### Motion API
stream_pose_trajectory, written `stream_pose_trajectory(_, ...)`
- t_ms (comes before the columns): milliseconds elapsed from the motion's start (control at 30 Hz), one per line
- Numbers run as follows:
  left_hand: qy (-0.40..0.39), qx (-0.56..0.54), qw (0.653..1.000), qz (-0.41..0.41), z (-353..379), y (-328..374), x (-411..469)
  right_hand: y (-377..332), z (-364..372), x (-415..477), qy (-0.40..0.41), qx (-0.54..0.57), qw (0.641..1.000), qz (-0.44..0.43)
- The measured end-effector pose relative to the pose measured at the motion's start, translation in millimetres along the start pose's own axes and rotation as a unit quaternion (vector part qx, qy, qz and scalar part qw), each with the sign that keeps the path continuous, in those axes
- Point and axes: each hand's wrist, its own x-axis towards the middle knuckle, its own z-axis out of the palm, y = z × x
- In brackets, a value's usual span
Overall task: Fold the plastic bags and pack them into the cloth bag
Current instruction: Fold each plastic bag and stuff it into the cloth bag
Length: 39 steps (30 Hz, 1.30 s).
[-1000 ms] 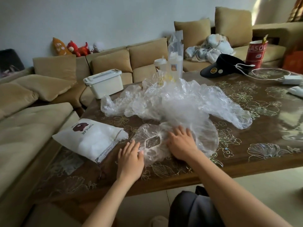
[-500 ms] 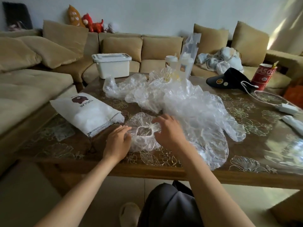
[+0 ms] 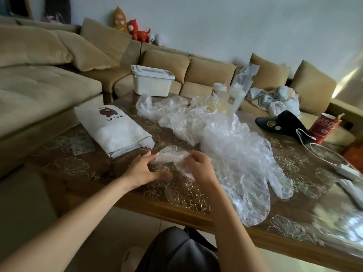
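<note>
Right grip is closing fingers and thumb on the right end of a small plastic bag, pinching the crumpled film just above the table. Left grip is lying spread, with its fingers nearly straight and low over the table and its thumb raised, touching the bag's left end. The small bag is stretching between the two grips near the table's front edge. Just right of and behind it, a pile of clear plastic bags is sprawling across the table's middle. The white cloth bag, printed with a bear and "POPULAR", is lying flat to the left, its open end facing the grips. A white lidded box is sitting at the far edge.
</note>
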Motion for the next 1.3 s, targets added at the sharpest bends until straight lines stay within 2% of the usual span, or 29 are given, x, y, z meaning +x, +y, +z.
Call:
stream_pose_trajectory(67,0.050,0.007,0.999,0.006,3.6,-0.1,1.8,-0.2,-5.1,-2.4,-0.019,0.036,0.999,0.002)
stream_pose_trajectory(100,0.084,-0.011,0.996,0.030,5.0,-1.4,3.5,-0.2,-7.4,-4.3,-0.054,0.033,0.998,0.003)
stream_pose_trajectory(167,0.123,-0.059,0.987,0.087,5.9,-4.4,3.7,2.6,-11.3,-7.8,-0.145,-0.042,0.988,0.016)
stream_pose_trajectory(233,0.123,-0.067,0.985,0.098,4.9,-4.7,1.5,10.1,-12.3,-10.5,-0.171,-0.119,0.978,0.029)
stream_pose_trajectory(367,0.113,-0.019,0.992,0.056,4.8,1.3,2.2,23.0,-19.1,-12.3,-0.035,-0.130,0.991,-0.024)
stream_pose_trajectory(533,0.130,-0.103,0.984,0.064,7.4,1.9,-1.7,23.9,-28.9,-19.7,-0.010,-0.081,0.997,-0.002)
stream_pose_trajectory(667,0.208,-0.108,0.968,0.085,7.2,-3.0,-2.7,20.3,-16.7,-11.6,0.041,-0.079,0.995,0.044)
stream_pose_trajectory(733,0.233,-0.100,0.964,0.084,6.1,-3.5,-2.7,21.5,-9.9,-8.8,0.060,-0.130,0.989,0.046)
stream_pose_trajectory(833,0.224,-0.078,0.968,0.083,9.2,-4.3,-0.5,26.4,0.3,-6.2,0.080,-0.244,0.964,0.067)
stream_pose_trajectory(900,0.218,-0.047,0.971,0.082,13.0,-3.6,0.6,28.8,6.9,-2.0,0.081,-0.273,0.954,0.091)
stream_pose_trajectory(1033,0.263,-0.029,0.961,0.080,13.6,-1.5,1.1,28.1,12.1,5.0,0.111,-0.302,0.939,0.123)
stream_pose_trajectory(1200,0.286,0.009,0.956,0.062,18.1,-1.9,-2.3,31.3,14.1,1.1,0.138,-0.364,0.916,0.100)
stream_pose_trajectory(1300,0.281,-0.093,0.951,0.095,12.7,-2.1,-4.0,22.0,16.6,2.1,0.160,-0.391,0.906,0.018)
